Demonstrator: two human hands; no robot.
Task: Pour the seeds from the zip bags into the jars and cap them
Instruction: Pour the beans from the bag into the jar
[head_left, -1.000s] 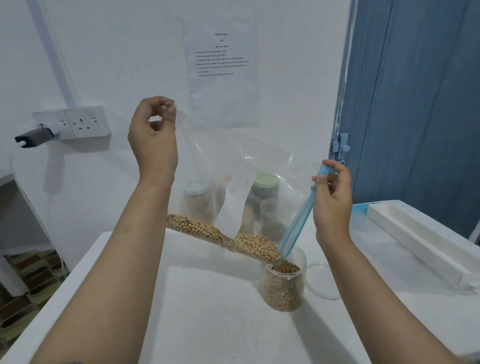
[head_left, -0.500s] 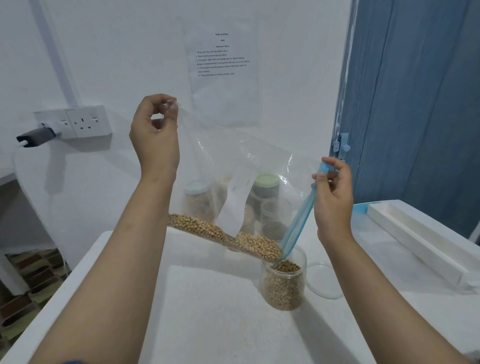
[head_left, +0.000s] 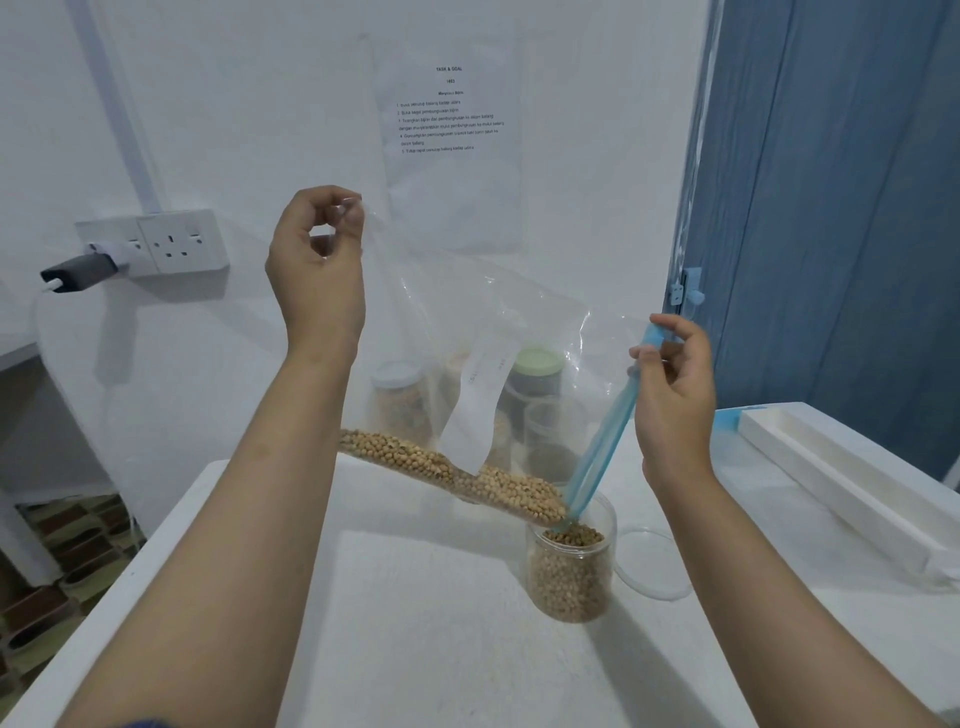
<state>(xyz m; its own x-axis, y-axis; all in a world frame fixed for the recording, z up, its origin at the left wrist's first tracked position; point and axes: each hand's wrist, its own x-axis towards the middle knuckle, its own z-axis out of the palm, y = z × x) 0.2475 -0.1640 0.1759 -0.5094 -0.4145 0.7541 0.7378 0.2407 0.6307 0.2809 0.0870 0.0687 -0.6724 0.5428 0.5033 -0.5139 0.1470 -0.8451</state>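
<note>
Clear zip bag (head_left: 467, 322) still pinched by left hand (head_left: 317, 260) at raised corner, right hand (head_left: 675, 384) at blue zip; seeds (head_left: 452, 467) unchanged, jar (head_left: 571, 577) below right hand slightly fuller.

- Clear plastic zip bag with blue zip strip (head_left: 483, 332), mid-frame, tilted, tan seeds (head_left: 447, 467) along its lower edge.
- Open clear round plastic jar (head_left: 570, 566), lower centre-right, upright, nearly full of seeds.
</note>
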